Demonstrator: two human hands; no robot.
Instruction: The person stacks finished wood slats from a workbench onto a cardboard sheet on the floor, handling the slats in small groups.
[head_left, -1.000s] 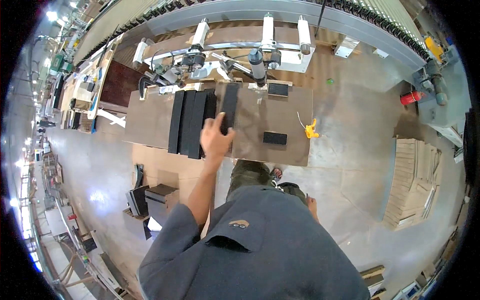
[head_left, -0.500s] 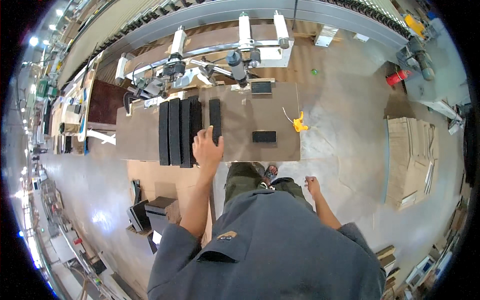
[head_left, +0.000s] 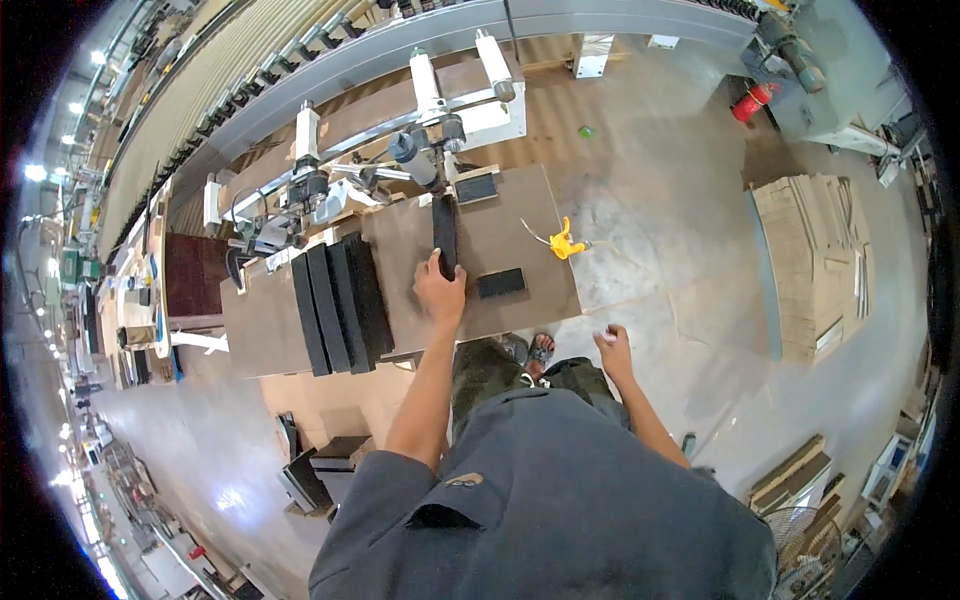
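My left hand (head_left: 440,287) grips the near end of a long black strip (head_left: 446,225) that lies on the brown board tabletop (head_left: 400,235). The strip's far end reaches to the grey cylinder (head_left: 414,160) of the machine. To the left, several similar black strips (head_left: 335,300) lie side by side. A short black block (head_left: 501,283) sits just right of my left hand, and another short block (head_left: 476,188) lies near the far edge. My right hand (head_left: 615,355) hangs beyond the tabletop's near right corner, fingers curled, with a small pale spot at the fingertips.
A yellow plastic piece (head_left: 566,240) with a thin cord is at the tabletop's right edge. Machine arms (head_left: 310,140) line the far side. Flattened cardboard (head_left: 810,265) is stacked on the floor at right. Dark boards (head_left: 325,465) stand low at left, and a red extinguisher (head_left: 752,102) stands far right.
My left hand has taken the lone strip rightward and away from the row, up to the grey cylinder. The view has turned. My right hand stays beside me, fingers still curled.
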